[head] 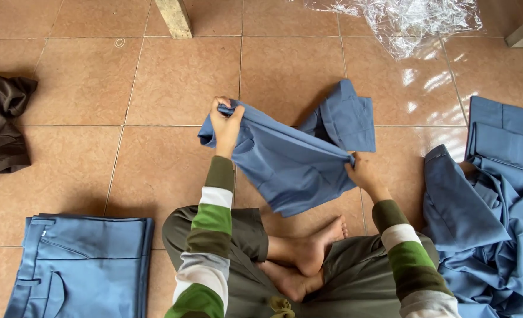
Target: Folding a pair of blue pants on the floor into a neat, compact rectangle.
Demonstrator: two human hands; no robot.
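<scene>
Head view: left hand and right hand both grip blue trousers, stretched between them above tiled floor. Folded blue stack near left, loose blue pile right, dark cloth far left.

One package shows: a crumpled clear plastic bag on the floor at the top right, shiny and see-through, lying flat and open between two wooden legs. A tiny pale label sits on the folded trousers, bottom left.
</scene>
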